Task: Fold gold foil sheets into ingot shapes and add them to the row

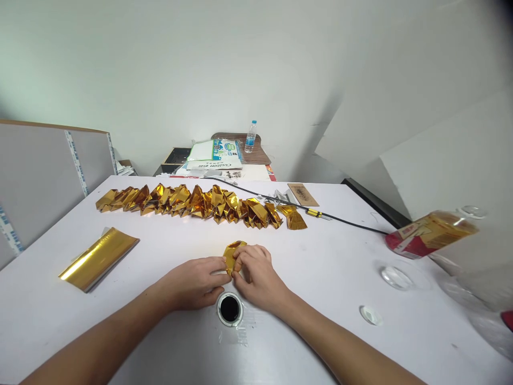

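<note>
A small piece of gold foil paper (pixel 230 259), partly folded, is at the middle of the white table. My right hand (pixel 256 275) has its fingers bent and pinches the near right part of the paper. Against the left edge of that paper, my left hand (pixel 198 282) presses its fingertips and steadies it, with the thumb lower down. The fingers hide part of the folds. Behind both hands lies a long row of folded gold paper pieces (pixel 196 202). To the left is a stack of flat gold foil sheets (pixel 100 259).
A round black-centred hole (pixel 230 309) sits just before my hands. A black cable (pixel 340 219) crosses the table by a yellow-handled tool (pixel 315 213) and a brown card (pixel 303 194). On the right are a tilted bottle (pixel 433 232), a clear lid (pixel 396 278) and a white cap (pixel 371 315).
</note>
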Demonstrator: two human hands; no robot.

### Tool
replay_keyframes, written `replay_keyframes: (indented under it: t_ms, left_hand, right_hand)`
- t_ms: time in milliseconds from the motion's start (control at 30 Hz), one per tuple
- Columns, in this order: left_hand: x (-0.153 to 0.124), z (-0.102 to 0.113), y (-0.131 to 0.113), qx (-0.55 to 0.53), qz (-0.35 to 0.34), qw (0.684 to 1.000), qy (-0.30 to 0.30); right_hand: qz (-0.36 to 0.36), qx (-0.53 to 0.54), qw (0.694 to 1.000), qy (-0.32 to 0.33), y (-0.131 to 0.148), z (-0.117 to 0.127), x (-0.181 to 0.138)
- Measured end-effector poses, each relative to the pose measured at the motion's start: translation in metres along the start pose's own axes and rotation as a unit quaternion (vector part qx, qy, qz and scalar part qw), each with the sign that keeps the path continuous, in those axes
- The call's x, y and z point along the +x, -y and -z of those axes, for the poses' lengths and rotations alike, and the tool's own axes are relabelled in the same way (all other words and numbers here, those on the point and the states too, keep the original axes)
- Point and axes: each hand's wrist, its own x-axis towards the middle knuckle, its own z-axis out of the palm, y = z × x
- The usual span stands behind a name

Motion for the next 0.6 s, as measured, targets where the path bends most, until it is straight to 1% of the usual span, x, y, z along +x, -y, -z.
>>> replay_keyframes:
  t_ms: [233,333,433,600]
  left_hand:
    - [0.0009,-0.0050,0.0017,0.038,-0.018,0.999,0.000]
    - [0.0011,-0.0050,0.0013,0.063,-0.029,0.998,0.005]
    - [0.0007,-0.0043,0.0010,0.064,-0.033,0.997,0.001]
    - [0.0020,-0.0053,-0.0015,0.029,0.009,1.000,-0.002]
  right_hand:
    - [0.000,0.004,1.000,0.024,-0.0027,0.0026,-0.0004]
    - [-0.005,-0.004,1.000,0.031,-0.0016,0.0029,-0.0004]
    - [-0.012,-0.002,0.999,0.038,-0.0003,0.0037,-0.0002]
    - [-0.011,-0.006,0.999,0.039,0.0001,0.0037,-0.0004]
